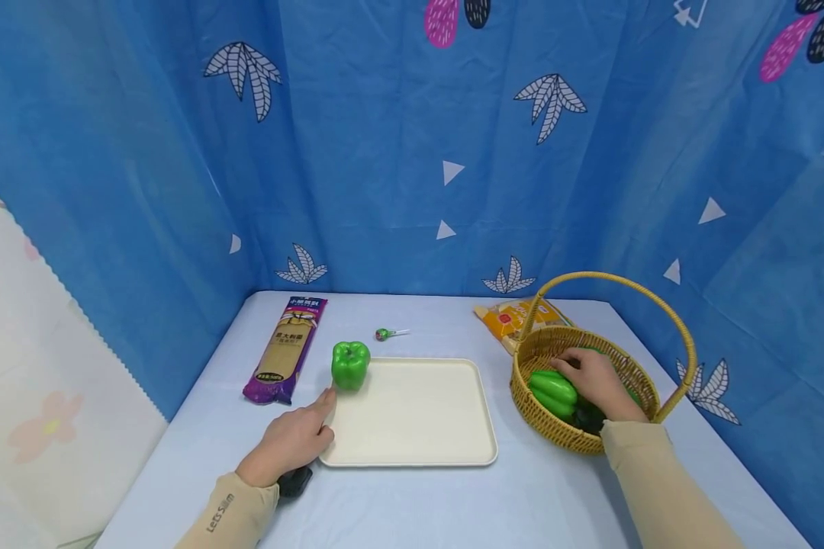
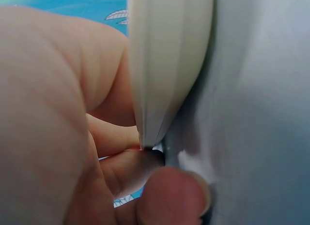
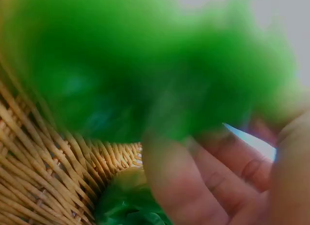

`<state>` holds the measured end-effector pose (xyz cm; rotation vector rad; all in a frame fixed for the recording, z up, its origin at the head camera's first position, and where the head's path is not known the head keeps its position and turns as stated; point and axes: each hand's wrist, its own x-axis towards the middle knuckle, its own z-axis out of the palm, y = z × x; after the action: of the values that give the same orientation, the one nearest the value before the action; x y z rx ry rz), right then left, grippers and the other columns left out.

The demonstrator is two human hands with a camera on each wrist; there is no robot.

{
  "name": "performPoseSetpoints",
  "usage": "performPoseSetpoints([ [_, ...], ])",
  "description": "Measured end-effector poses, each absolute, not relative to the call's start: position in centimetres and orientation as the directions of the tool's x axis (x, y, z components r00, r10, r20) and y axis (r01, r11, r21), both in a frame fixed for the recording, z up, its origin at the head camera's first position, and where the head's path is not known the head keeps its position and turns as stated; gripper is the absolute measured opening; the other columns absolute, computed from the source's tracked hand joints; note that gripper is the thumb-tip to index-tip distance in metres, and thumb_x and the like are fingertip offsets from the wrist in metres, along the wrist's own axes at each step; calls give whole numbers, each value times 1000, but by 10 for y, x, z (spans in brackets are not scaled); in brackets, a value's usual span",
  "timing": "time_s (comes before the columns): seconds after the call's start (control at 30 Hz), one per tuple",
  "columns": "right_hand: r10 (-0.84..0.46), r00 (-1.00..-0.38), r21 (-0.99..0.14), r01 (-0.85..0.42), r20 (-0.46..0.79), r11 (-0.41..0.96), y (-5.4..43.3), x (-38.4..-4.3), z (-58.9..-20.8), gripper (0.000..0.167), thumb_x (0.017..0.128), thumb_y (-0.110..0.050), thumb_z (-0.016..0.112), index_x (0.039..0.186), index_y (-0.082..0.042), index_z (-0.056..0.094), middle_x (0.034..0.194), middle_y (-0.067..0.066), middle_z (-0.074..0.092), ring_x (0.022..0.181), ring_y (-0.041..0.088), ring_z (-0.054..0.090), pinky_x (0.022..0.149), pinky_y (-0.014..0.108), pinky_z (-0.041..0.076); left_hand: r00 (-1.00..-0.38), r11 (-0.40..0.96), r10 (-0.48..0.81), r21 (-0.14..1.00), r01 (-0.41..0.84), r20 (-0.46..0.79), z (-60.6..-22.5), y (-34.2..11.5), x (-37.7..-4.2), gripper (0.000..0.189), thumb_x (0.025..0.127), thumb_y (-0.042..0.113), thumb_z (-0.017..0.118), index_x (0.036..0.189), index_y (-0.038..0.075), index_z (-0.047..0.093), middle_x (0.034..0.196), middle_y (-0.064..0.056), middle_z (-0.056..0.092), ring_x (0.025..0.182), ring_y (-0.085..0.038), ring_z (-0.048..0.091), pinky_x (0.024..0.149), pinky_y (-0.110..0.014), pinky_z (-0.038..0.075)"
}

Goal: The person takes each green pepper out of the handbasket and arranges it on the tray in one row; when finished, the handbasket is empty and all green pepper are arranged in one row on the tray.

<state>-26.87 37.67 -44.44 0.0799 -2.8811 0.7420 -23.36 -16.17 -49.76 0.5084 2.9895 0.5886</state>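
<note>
left sleeve [image 1: 228, 509] reads "let's slim"; purple packet [image 1: 284, 351] bears chinese characters

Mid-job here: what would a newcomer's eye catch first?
Probably the glossy green pepper at the far left corner of the cream tray. Next, the wicker basket on the right, with the right hand reaching into it among more green. The bright blue curtain fills the background.

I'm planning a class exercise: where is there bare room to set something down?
Free: the tray, right of the lone pepper and left hand; the table before it, between both sleeves; behind it, between lollipop and orange bag. Crowded: the basket, with peppers and the right hand, and the tray's left edge.
</note>
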Motion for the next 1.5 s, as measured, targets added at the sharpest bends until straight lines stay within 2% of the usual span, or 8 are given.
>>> performPoseSetpoints([
  [0.1,-10,-987,-474,-87,163,876,376,-268,-445,35,102,-40,63,106,-8,75,85,5,67,70,20,55,61,36,45,-945,875,328,373,309,13,-498,-162,-234,70,93,20,59,158,3,38,162,-11,42,60,-15,45,49,-33,33],
  [0.23,-46,-992,-483,-98,119,870,373,-266,-444,62,91,-59,69,124,-6,71,110,12,71,91,24,62,71,38,52,-945,874,326,378,304,6,-497,-161,-234,70,94,20,59,158,3,38,162,-12,42,63,-15,47,50,-33,33],
  [0.33,-93,-992,-499,-126,91,858,371,-265,-443,73,85,-60,76,132,-5,66,119,14,68,99,26,61,77,40,53,-946,874,323,383,299,-1,-496,-161,-233,70,94,20,58,159,3,38,162,-12,41,64,-16,47,50,-33,33],
  [0.53,-96,-990,-512,-136,103,848,370,-265,-442,68,85,-53,78,132,-7,64,119,13,67,97,26,59,76,40,52,-946,876,323,379,299,0,-496,-161,-233,69,94,20,58,159,3,37,162,-12,41,68,-15,49,52,-33,35],
  [0.8,-40,-988,-498,-111,152,860,369,-269,-442,52,88,-59,73,103,-11,58,93,9,61,76,23,50,65,37,42,-948,874,319,385,298,9,-497,-163,-232,69,94,19,57,159,4,37,163,-11,41,56,-14,39,50,-32,32],
  [1.0,-70,-987,-494,-132,142,859,372,-266,-444,50,87,-52,77,114,-12,63,110,12,67,88,23,59,70,37,49,-945,874,327,376,307,12,-495,-162,-232,70,94,19,57,159,4,37,163,-10,41,53,-13,33,50,-32,30],
  [1.27,-144,-984,-538,-178,105,824,374,-267,-446,58,86,-33,80,135,-9,62,123,19,63,90,25,59,70,37,50,-944,875,330,372,310,10,-492,-160,-232,70,93,18,58,158,2,38,162,-13,42,65,-15,46,58,-32,38],
  [1.5,-182,-980,-472,-198,80,859,370,-267,-446,71,83,-27,78,146,-5,55,140,25,56,97,28,58,74,39,47,-944,874,330,373,312,17,-495,-162,-233,70,93,18,57,158,2,38,162,-12,42,57,-14,39,53,-32,34],
])
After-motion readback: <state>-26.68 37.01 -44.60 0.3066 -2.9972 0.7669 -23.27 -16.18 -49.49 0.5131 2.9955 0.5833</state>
